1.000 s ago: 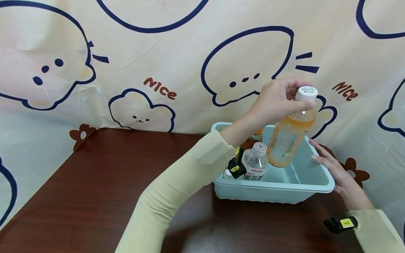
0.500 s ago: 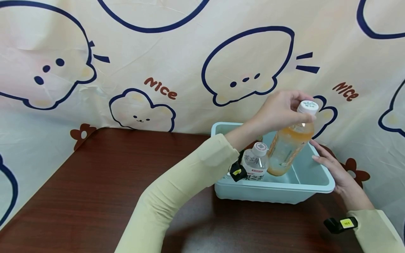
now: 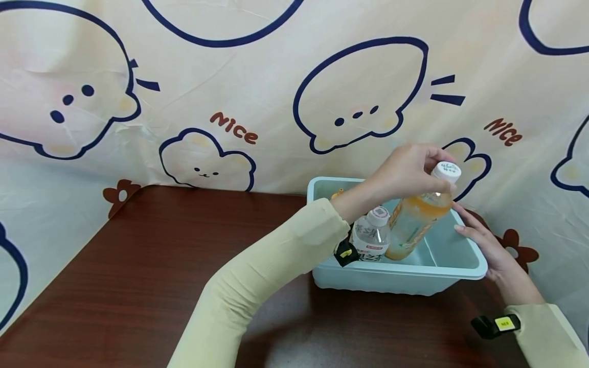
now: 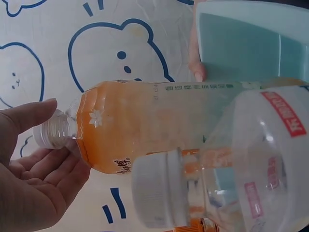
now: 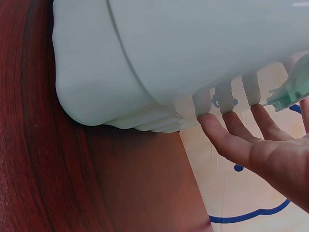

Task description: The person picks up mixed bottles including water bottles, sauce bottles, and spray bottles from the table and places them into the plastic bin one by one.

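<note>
Bottles: 1 orange (image 3: 416, 222), 1 clear (image 3: 370, 236).

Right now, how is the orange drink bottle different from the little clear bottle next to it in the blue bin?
The orange drink bottle is taller and holds orange liquid; the little clear bottle is shorter and looks see-through. The orange drink bottle tilts, with the left hand gripping it near its cap, while the little clear bottle stands upright with no hand on it. Both have white caps and sit inside the blue bin, whose side the right hand touches.
</note>
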Demonstrator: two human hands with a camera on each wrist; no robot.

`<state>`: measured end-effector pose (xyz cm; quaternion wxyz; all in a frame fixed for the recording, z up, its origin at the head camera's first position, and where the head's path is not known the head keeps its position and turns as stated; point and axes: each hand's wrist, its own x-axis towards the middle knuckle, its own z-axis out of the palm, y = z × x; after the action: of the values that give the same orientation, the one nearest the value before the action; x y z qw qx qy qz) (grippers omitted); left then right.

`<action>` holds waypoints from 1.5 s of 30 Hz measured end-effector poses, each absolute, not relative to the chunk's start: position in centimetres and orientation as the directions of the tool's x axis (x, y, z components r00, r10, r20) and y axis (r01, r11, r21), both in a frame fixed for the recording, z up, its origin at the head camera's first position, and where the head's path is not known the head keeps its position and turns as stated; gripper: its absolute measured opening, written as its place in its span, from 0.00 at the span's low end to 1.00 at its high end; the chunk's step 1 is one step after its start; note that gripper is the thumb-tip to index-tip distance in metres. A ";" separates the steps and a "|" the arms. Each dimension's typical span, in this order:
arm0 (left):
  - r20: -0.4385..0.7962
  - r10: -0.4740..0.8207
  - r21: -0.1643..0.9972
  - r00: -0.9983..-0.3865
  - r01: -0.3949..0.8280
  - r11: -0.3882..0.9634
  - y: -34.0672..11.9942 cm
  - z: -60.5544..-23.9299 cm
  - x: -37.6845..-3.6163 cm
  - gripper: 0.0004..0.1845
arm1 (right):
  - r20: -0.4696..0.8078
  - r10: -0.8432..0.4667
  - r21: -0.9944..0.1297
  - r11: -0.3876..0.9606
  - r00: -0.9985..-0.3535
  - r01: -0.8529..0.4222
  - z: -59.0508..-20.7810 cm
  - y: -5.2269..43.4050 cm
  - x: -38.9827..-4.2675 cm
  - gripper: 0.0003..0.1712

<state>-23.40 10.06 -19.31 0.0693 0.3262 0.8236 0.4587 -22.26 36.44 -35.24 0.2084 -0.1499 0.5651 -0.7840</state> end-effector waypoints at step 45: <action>0.018 0.554 0.710 -0.832 0.401 0.579 10.3 -21.6 -24.4 0.19 | -0.064 -0.421 -0.972 -0.179 -0.905 0.152 -35.3 36.2 -22.2 0.26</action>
<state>-24.42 10.26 -21.60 0.1035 0.2705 0.8824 0.3709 -22.22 36.25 -35.35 0.1888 -0.1098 0.6124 -0.7598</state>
